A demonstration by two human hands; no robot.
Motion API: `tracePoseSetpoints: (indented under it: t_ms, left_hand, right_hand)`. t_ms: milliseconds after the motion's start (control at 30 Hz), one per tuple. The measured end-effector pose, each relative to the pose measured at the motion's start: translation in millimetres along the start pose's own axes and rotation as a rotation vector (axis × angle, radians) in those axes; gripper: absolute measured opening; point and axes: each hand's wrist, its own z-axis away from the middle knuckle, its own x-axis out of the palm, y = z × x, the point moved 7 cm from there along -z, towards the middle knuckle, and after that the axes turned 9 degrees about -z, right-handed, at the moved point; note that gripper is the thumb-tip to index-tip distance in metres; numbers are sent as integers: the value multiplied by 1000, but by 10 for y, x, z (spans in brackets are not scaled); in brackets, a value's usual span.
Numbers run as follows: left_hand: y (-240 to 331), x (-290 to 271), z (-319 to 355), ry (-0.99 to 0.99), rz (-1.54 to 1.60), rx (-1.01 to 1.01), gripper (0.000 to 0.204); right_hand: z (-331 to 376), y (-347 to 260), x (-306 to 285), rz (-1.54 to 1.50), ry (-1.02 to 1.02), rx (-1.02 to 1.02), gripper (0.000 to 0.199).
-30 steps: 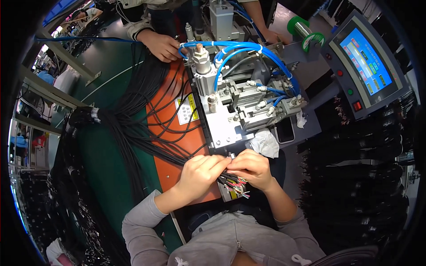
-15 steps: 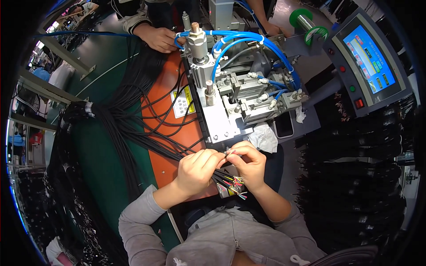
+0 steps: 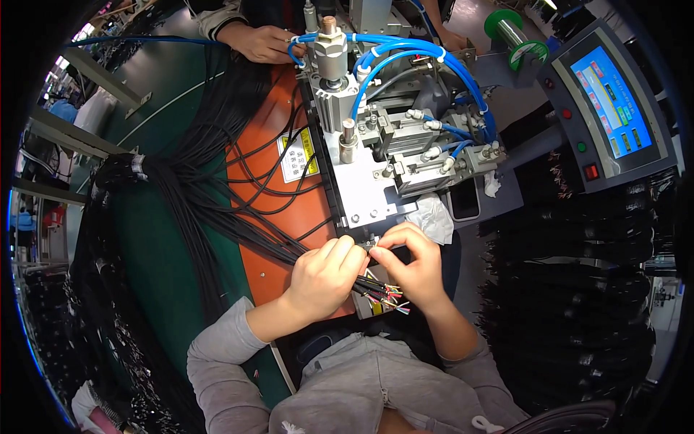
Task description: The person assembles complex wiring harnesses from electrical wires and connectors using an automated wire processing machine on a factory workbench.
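My left hand [image 3: 327,276] and my right hand [image 3: 410,264] meet fingertip to fingertip at the front edge of a small metal press machine [image 3: 383,155]. Both pinch thin wire ends [image 3: 370,249] right at the machine's lower edge. A bunch of black cables with coloured stripped ends [image 3: 387,293] runs under my hands and sticks out below them. The cables trail left into a large black bundle [image 3: 188,195] lying over the orange plate [image 3: 278,210].
Blue air hoses [image 3: 405,54] arch over the machine. A grey control box with a blue touch screen [image 3: 611,101] stands at the right. Another person's hand [image 3: 262,42] rests at the top. A green wire spool [image 3: 510,29] sits behind. Black cable piles [image 3: 578,289] lie right.
The view has shifted so the machine sits lower and closer. My hands have moved up slightly to the machine's front edge, still together on the wires.
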Motion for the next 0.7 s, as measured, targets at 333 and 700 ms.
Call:
tracePoseSetpoints:
  t_ms: [333, 700]
  left_hand:
    - [-18, 49, 13, 0, 43, -8, 15]
    - [73, 72, 24, -13, -83, 185, 29]
  right_hand:
    - [75, -109, 45, 212, 99, -254, 13]
    - [120, 414, -156, -223, -128, 232, 10]
